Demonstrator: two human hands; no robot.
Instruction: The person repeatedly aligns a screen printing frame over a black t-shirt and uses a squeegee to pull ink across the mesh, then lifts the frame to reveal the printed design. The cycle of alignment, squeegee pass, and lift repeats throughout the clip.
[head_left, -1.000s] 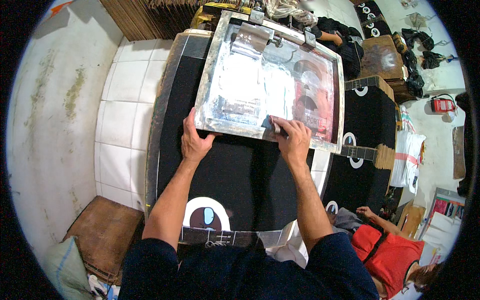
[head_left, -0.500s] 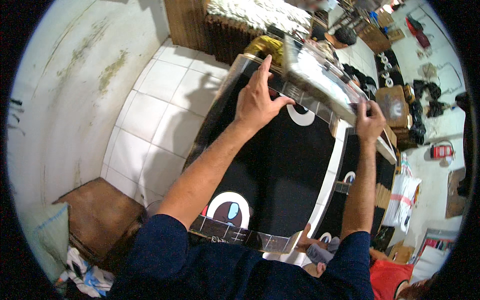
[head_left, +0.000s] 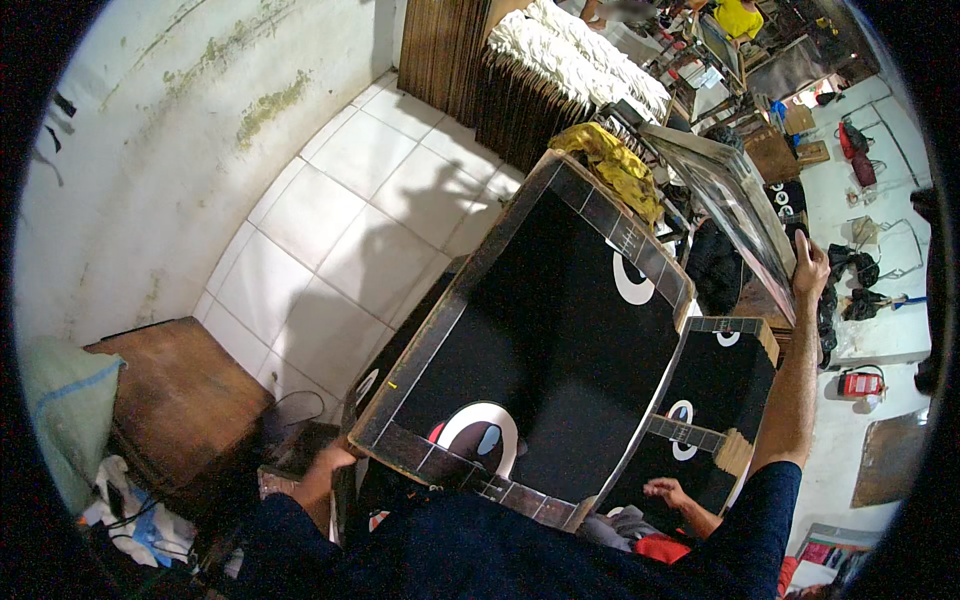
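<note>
At the right, my right hand [head_left: 808, 268] grips the edge of a tilted screen-printing frame [head_left: 768, 225], raised at the far side. Below and left of it lies a large board [head_left: 455, 325] covered with black fabric [head_left: 560, 340] and edged with dark tape. White round eye shapes mark the fabric: a far eye [head_left: 634, 284] and a near eye [head_left: 480, 437] with red and blue parts. My left hand [head_left: 328, 468] is low at the left, its fingers curled at the board's near-left corner and partly hidden.
Right of the board is a second black panel [head_left: 725, 375] with eye shapes; another person's hand [head_left: 680, 495] reaches over it. Yellow cloth [head_left: 615, 170] lies beyond the board. A brown box [head_left: 185, 395] stands at the left on white floor tiles [head_left: 345, 235], near the wall.
The screen frame has swung up and right with my right hand. My left hand has left the board's far edge and come down to its near-left corner. The view has shifted.
</note>
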